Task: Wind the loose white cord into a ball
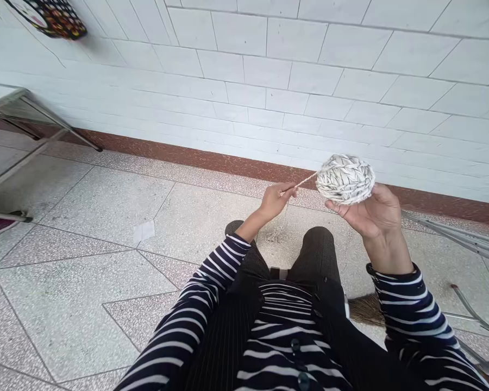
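A thick ball of white twisted cord (345, 179) with dark flecks rests in my right hand (377, 213), whose fingers and thumb cup it from below and from the right. From the ball's left side a single strand (306, 180) runs taut down to my left hand (276, 201), which pinches it between thumb and fingertips. Below the hands, on the floor between my knees, lies a small loose heap of the same pale cord (275, 235).
A metal-legged table (44, 117) stands at the left. White wall tiles (291, 100) rise ahead. A pale paper square (144, 233) lies on the speckled floor. Broom bristles (365, 309) and metal tubing (468, 239) are at the right. A patterned bag (63, 19) hangs upper left.
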`<action>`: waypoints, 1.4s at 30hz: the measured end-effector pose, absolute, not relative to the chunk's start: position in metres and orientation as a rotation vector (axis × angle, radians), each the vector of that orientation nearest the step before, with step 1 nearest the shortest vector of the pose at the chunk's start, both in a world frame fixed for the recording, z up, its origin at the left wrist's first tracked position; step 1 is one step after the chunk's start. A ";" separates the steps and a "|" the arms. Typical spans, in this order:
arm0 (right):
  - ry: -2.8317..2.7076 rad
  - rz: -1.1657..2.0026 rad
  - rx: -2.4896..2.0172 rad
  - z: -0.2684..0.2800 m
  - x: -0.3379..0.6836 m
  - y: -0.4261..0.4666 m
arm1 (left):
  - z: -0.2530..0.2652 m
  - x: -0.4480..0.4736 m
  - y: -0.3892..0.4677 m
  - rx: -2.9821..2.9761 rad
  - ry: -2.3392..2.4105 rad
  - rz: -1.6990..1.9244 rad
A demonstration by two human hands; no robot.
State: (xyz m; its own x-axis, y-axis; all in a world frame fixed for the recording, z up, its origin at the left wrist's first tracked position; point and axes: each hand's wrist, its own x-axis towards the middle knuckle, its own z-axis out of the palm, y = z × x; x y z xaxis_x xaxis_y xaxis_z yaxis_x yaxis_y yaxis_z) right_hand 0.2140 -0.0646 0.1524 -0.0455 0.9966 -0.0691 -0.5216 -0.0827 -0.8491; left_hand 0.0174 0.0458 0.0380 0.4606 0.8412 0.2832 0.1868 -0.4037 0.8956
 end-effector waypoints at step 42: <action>-0.769 1.525 -0.766 0.127 0.224 -0.086 | 0.023 0.003 0.050 2.024 0.932 0.838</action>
